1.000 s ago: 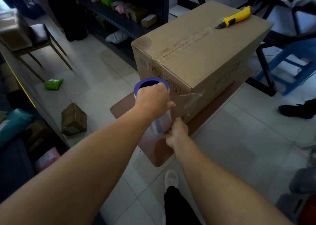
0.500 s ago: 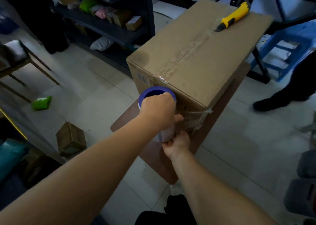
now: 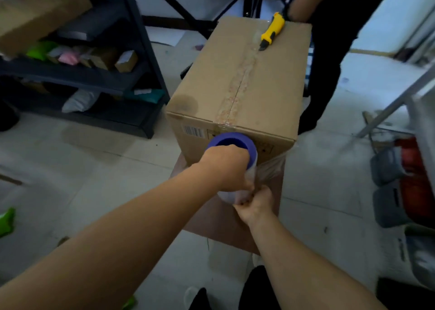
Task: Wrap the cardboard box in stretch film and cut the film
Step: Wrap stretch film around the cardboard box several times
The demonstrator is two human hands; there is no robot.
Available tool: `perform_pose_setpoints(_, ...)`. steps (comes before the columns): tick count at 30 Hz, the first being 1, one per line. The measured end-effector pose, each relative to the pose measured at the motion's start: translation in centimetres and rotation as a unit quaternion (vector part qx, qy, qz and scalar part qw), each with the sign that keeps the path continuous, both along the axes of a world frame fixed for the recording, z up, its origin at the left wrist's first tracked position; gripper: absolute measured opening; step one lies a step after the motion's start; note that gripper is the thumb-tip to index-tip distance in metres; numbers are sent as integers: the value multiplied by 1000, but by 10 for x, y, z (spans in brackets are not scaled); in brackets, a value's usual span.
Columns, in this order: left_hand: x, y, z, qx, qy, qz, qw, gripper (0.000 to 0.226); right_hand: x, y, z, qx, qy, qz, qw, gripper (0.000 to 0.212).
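A: Far left, a dark shelf unit (image 3: 131, 79) holds small cartons and bright packets. Now the left hand (image 3: 227, 168), arm stretched forward, fingers curled over the upper end of the stretch film roll (image 3: 233, 145), just under its purple core.

B: Right hand (image 3: 255, 202) sits just below it, fingers closed, pinching the roll's lower end against the near face of the cardboard box (image 3: 240, 79).

A: The box stands on a brown tabletop (image 3: 221, 225). Loose film (image 3: 270, 166) is stretched from the roll to its near right corner.

B: A yellow utility knife (image 3: 270, 32) lies on the far top, and further right, a person in black (image 3: 329, 51) stands beside the box.
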State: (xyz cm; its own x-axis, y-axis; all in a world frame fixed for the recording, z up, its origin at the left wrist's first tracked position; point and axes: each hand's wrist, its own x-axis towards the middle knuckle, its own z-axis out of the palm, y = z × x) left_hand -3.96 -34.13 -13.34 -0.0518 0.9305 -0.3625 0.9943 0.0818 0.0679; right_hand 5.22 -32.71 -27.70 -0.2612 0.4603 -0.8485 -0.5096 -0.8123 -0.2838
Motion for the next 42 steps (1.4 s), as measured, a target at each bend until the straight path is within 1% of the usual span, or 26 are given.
perform_pose_setpoints(3, -7, -7, 3, 12, -12, -42, 999, 28, -4, -14, -4, 16, 19, -67, 997, 39)
perform_pose_setpoints(5, -11, -10, 5, 37, 2, -74, 997, 24, -5, -19, -4, 20, 33, -95, 995, 38)
perform_pose_setpoints(7, -12, -12, 5, 65, 22, -98, 993, 22, -5, -23, -2, 25, 51, -109, 992, 38)
perform_pose_setpoints(10, -13, -18, 3, 96, 25, -107, 989, 17, -6, -26, 2, 30, 58, -117, 991, 38)
perform_pose_setpoints(15, -18, -24, 2, 104, -16, -111, 988, 22, -10, -31, 4, 13, 24, -135, 990, 43)
perform_pose_setpoints(18, -23, -26, 2, 108, -33, -124, 986, 20, -14, -37, 5, -4, 10, -165, 986, 53)
perform_pose_setpoints(21, -30, -30, 4, 112, -42, -148, 982, 16, -24, -46, 10, 6, 11, -204, 979, 64)
perform_pose_setpoints(23, -37, -33, 5, 117, -37, -167, 978, 17, -32, -56, 16, 15, 2, -224, 974, 64)
perform_pose_setpoints(27, -57, -35, 9, 90, -34, -173, 980, 12, -54, -79, 27, 20, -12, -243, 970, 65)
perform_pose_setpoints(31, -74, -41, 12, 72, -33, -190, 979, 14, -73, -93, 28, 19, -14, -262, 965, 66)
perform_pose_setpoints(36, -83, -40, 17, 60, -12, -208, 976, 20, -88, -95, 19, 26, 2, -278, 960, 67)
perform_pose_setpoints(39, -87, -39, 20, 56, -5, -215, 975, 17, -94, -92, 21, 27, 15, -280, 959, 67)
perform_pose_setpoints(42, -93, -39, 20, 60, -6, -226, 972, 16, -100, -91, 24, 30, 4, -281, 959, 66)
